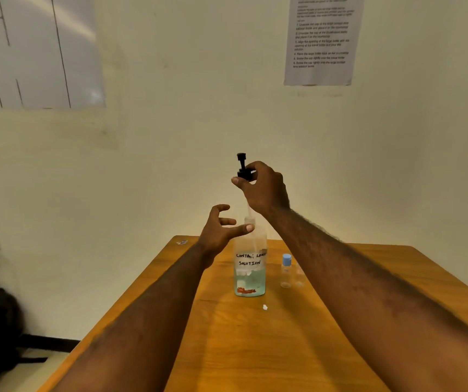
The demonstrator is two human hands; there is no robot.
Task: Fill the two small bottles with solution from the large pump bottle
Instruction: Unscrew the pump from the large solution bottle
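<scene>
R hand [264, 188] pinches pump head [242, 166], held w/ tube above large pump bottle [249, 267] near counter [255, 349] far edge, prob. to free neck for pouring. L hand [221, 230] wide, holding nothing, by bottle's shoulder. Small bottles [286, 270] just beside.

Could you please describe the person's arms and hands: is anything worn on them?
The left forearm and right forearm are bare to the frame edge: no sleeves show. The left hand and right hand wear no gloves; I see no rings, watch or bracelet. Hair shows on the right forearm.
</scene>
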